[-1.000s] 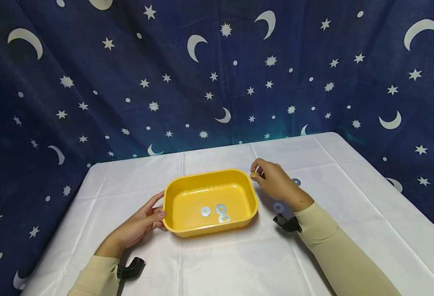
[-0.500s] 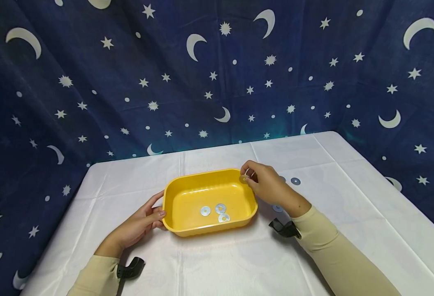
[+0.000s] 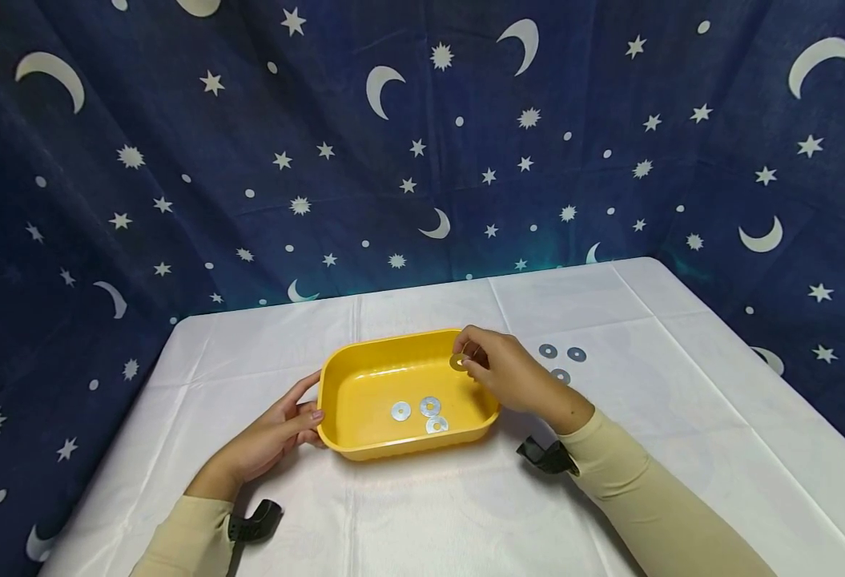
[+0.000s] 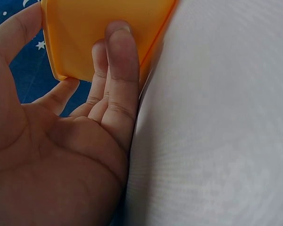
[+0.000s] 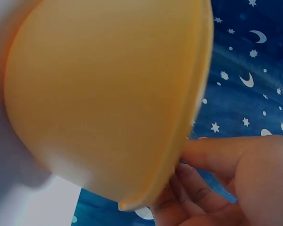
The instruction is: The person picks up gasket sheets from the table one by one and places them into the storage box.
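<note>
A yellow plastic tub point(image 3: 408, 447) stands on the white cloth. My left hand point(image 3: 271, 439) grips its left end, thumb at the rim and fingers along the outer wall, as the left wrist view also shows of the tub's side point(image 4: 75, 28). My right hand point(image 3: 504, 370) pinches a flat metal washer point(image 3: 457, 363) between thumb and fingertips, just inside the tub's right end. Three washers lie on the tub floor, one of them a loose washer point(image 3: 400, 411) left of the other two. In the right wrist view the tub wall point(image 5: 99, 94) covers the fingertips and the held washer.
Right of the tub, three more washers lie on the cloth, among them a far washer point(image 3: 577, 354) and a nearer washer point(image 3: 561, 376) partly behind the right wrist. The white tablecloth point(image 3: 422, 521) ends at a blue curtain point(image 3: 422, 200) with moons and stars.
My right hand has moved left with the washer, from outside the tub's right rim to over its inside. Washers on the cloth behind it have come into sight. The left hand stays put.
</note>
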Tool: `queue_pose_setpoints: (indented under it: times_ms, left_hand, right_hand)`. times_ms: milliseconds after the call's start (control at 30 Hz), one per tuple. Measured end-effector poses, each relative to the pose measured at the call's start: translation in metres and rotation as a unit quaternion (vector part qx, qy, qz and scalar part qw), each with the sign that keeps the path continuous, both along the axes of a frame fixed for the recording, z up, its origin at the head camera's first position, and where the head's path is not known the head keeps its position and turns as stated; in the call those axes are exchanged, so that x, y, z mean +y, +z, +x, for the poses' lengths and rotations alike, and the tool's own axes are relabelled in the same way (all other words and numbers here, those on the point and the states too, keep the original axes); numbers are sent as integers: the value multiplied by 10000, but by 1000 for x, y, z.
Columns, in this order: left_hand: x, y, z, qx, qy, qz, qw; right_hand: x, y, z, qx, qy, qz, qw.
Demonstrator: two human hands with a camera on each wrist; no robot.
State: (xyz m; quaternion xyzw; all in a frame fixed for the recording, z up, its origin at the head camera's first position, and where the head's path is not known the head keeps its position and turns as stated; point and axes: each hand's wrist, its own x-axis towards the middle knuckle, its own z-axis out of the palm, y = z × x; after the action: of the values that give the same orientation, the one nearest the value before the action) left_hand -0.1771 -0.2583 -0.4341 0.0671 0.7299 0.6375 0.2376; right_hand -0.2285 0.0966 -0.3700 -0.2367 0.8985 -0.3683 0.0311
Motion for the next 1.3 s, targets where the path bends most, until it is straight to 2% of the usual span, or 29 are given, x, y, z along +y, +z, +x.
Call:
queue_pose_setpoints:
  times_ms: [267, 467, 633, 900, 1167, 1300]
  left_hand:
    - [-2, 0, 0, 20, 24, 8, 10000]
    - [-1, -2, -1, 69, -77, 147, 9998]
    - [-2, -3, -2, 88, -108, 152, 9998]
    - [-2, -2, -2, 57, -65, 96, 9999]
    - [-2, -3, -2, 4, -3, 41, 10000]
    - [-1, -1, -1, -35, 41, 72, 10000]
  right_hand:
    - [-7, -8, 1, 232, 410, 65, 9989]
    - [-14, -14, 6, 271, 601, 48, 9978]
    - [-26, -19, 11, 1, 891, 37, 9960]
    - [-42, -26, 9, -360, 1235, 226, 9914]
    - [-53, -30, 7, -1188, 1440, 157, 9823]
    - [-55, -33, 6, -1236, 1606, 185, 9791]
